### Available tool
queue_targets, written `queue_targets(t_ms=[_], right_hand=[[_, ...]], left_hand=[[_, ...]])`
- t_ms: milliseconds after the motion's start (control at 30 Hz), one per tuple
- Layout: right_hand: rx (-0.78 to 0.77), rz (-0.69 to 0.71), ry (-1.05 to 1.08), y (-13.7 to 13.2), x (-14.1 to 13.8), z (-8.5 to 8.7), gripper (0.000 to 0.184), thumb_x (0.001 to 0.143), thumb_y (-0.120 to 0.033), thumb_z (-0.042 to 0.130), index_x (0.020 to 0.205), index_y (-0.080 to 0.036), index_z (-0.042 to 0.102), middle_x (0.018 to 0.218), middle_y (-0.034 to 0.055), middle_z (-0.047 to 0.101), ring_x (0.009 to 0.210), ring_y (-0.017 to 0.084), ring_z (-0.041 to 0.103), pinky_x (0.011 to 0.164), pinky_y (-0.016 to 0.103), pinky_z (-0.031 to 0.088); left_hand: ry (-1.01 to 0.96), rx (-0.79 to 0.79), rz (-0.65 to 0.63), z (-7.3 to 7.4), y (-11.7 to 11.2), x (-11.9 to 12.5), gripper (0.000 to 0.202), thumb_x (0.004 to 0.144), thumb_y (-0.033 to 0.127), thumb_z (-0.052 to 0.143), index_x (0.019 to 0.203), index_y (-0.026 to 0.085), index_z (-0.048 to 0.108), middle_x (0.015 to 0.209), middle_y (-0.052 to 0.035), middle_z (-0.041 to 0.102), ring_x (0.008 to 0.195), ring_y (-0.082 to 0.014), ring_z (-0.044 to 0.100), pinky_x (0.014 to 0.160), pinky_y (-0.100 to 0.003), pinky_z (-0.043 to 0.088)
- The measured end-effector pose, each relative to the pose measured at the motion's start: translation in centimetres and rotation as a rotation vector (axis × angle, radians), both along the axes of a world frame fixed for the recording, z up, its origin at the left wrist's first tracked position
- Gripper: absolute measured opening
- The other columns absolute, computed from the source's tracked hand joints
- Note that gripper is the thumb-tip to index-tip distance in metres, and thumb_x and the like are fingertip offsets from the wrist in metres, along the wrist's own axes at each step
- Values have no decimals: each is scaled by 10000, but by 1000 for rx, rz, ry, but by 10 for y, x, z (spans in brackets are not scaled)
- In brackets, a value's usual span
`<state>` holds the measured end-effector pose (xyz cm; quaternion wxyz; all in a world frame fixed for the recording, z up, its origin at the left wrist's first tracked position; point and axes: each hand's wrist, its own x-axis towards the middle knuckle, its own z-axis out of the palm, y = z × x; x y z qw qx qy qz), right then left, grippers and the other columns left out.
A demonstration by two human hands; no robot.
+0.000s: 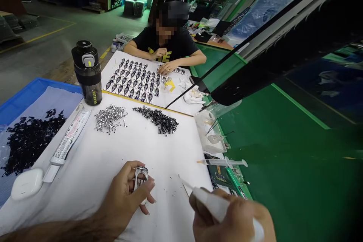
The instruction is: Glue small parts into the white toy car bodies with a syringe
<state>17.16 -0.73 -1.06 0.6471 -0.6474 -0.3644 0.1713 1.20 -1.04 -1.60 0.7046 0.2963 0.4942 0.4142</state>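
My left hand [127, 193] is closed around a small shiny silver metal part [141, 176] with an opening at its upper end. My fingers hide much of that part's lower half. In my right hand [235, 215], at the lower right, is a white squeeze bottle [211, 200] with a thin nozzle pointing up and left. Its tip is apart from the metal part, and my fingers cover most of the bottle. A thin dark line runs beside the nozzle; I cannot tell what it is. Tiny dark specks lie on the white tabletop [96, 170] between my hands.
Beyond my hands lie piles of silver pins [110, 118] and black clips [160, 119]. A blue tray [36, 85], tube [69, 138], white case [27, 184] and dark bottle [87, 73] stand left. A syringe [222, 162] lies right. A co-worker [170, 41] sits opposite behind rows of parts.
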Motion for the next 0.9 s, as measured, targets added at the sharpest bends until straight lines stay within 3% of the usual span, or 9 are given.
queue_targets(t_ms=[133,233,400,467,567,667,767,833,900], right_hand=[[-178,226,-43,37,16,-9,370,900,-515,566,1109,-209,586,756,18,658,643,185,646,588,322,542],[-380,350,-322,52,22,-21,478,817,-594,590,1066,-188,632,919,98,724,764,227,680,693,369,544],[-474,390,-451,49,22,-29,431,775,-527,600,1054,-205,667,895,69,732,708,240,683,686,398,535],[-429,355,-482,35,19,-21,487,788,-478,580,1163,-173,632,998,110,732,784,258,704,704,405,551],[-229,57,-558,10,15,9,483,857,-433,554,1245,-148,598,1158,159,693,921,273,702,816,429,557],[-70,-223,-539,9,24,47,411,885,-433,574,1153,-131,649,997,161,714,869,276,706,861,448,557],[-109,-207,-596,50,57,71,374,887,-416,525,1141,-175,653,994,125,730,927,271,711,891,432,556],[-226,-100,-670,89,85,73,398,841,-370,515,1163,-176,649,1085,124,732,979,263,707,942,430,528],[-314,-19,-693,122,108,65,344,753,-340,580,1015,-165,717,954,132,759,944,302,714,928,460,519]], left_hand=[[-1,-7,-26,0,-1,-1,362,871,451,633,1094,187,527,1064,-106,645,771,-192,685,555,-297,551],[5,16,-53,-2,-1,-2,346,873,444,621,1079,189,511,1095,-119,643,789,-203,697,553,-301,558],[20,39,-70,-3,-1,-1,314,876,433,602,1050,189,510,1099,-121,643,776,-194,694,552,-299,558],[14,47,-62,-4,-1,-1,305,877,432,594,1043,189,514,1092,-121,644,767,-189,687,544,-290,550],[12,47,-69,-3,-1,-1,307,875,425,587,1058,187,521,1062,-116,647,761,-183,674,537,-279,540],[23,37,-89,1,0,-1,309,863,420,598,1048,182,529,1042,-114,641,764,-177,658,550,-278,539],[31,36,-94,3,0,-2,314,854,429,609,1036,185,535,1026,-107,636,770,-179,655,555,-275,537],[26,50,-103,2,0,-2,313,864,436,601,1048,191,537,1025,-101,633,782,-184,662,561,-275,540],[15,68,-115,-1,-1,-2,311,879,444,588,1060,198,531,1026,-96,632,800,-190,670,569,-277,546]])
